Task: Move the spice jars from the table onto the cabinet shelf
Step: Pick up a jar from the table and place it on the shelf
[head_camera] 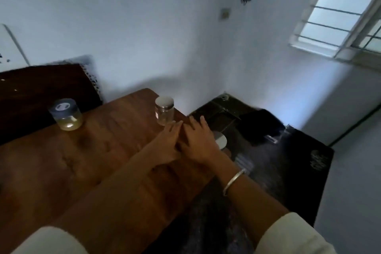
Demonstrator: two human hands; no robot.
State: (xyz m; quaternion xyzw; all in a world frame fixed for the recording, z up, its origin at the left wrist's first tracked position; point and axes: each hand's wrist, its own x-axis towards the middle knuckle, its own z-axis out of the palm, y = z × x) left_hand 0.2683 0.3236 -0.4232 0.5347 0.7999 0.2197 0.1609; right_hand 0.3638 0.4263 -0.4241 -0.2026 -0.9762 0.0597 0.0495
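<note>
Left hand point(168, 139), right hand point(198, 139) flat on table point(99, 154), fingers straight, holding nothing. Clear jar point(164, 114) just beyond left fingertips, near table edge; yellow-filled jar point(67, 118) well left. I wrap clear jar's body, lift straight up.

One table point(61, 171) was in view, two jars stood on it, a wide jar point(66, 117) and a slim jar point(164, 113), two hands, left hand point(168, 142) and right hand point(199, 142), one bangle point(234, 181), one window point(334, 10), two sleeves point(47, 241).

Dim room, pale wall point(123, 27), barred window point(329, 8), grey floor point(354, 192)
</note>
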